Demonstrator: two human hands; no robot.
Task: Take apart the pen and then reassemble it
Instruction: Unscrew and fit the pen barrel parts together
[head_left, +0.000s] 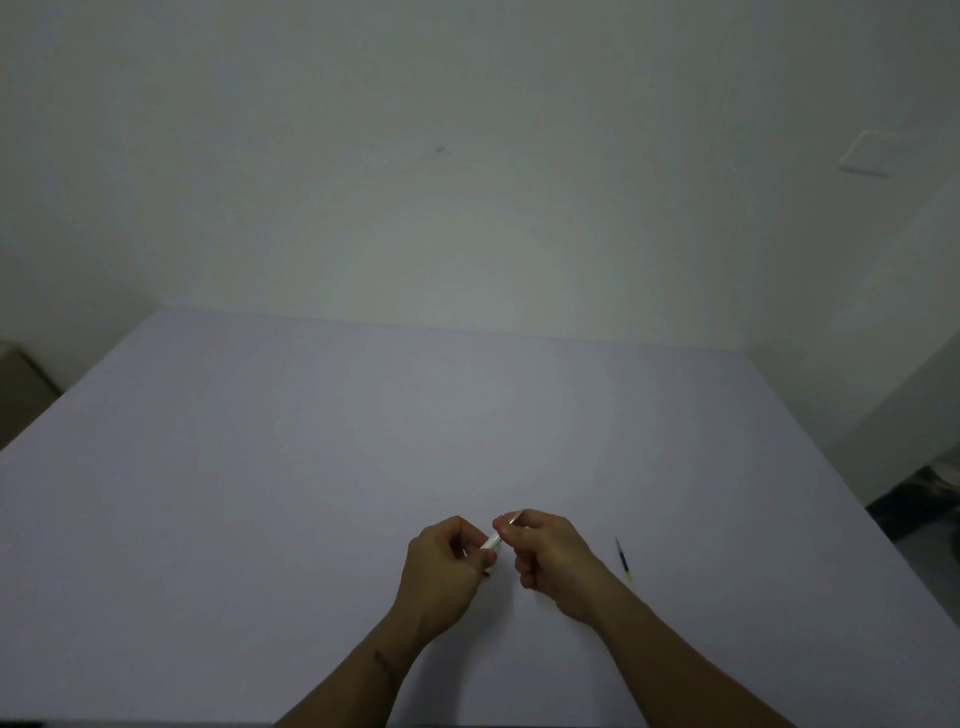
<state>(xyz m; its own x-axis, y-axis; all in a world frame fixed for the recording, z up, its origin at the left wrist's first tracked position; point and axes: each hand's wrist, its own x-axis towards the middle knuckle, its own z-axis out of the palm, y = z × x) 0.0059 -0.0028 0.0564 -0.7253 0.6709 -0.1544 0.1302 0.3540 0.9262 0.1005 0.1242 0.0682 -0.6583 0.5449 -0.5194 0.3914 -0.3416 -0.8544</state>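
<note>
**Both hands on the pen barrel, refill lying to the side**

Your hands meet just above the pale lilac desk (311, 467), near its front edge. Your left hand (441, 566) has its fingers curled closed around the lower end of the slim white plastic pen barrel (492, 542). Your right hand (553, 561) pinches the barrel's upper end between thumb and fingertips, the other fingers folded in; a thin tip pokes out past them. The barrel slants up from left hand to right. A small dark bit shows just under your left hand; what it is cannot be told. The thin dark ink refill with a yellow end (625, 564) lies on the desk just right of your right wrist, apart from the barrel.
</note>
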